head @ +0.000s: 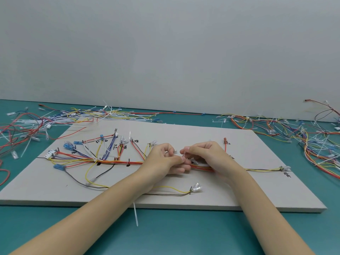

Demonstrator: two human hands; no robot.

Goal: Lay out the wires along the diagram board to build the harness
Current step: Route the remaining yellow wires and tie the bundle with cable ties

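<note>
Loose white cable tie [135, 214] on teal tabletop [184, 234], overhanging near edge of diagram board [257, 190]. Yellow and brown wire pair [171, 190] on board near front, ending at clear terminals [196, 187]. Left hand [163, 161] and right hand [204, 155] meeting mid-board over main wire bundle [117, 161], fingers curled, both pinching small clear cable tie [184, 155] above bundle. Branches fanning left to blue connectors [68, 145]. Spare wire heaps far left [27, 126] and far right [301, 138].
</note>
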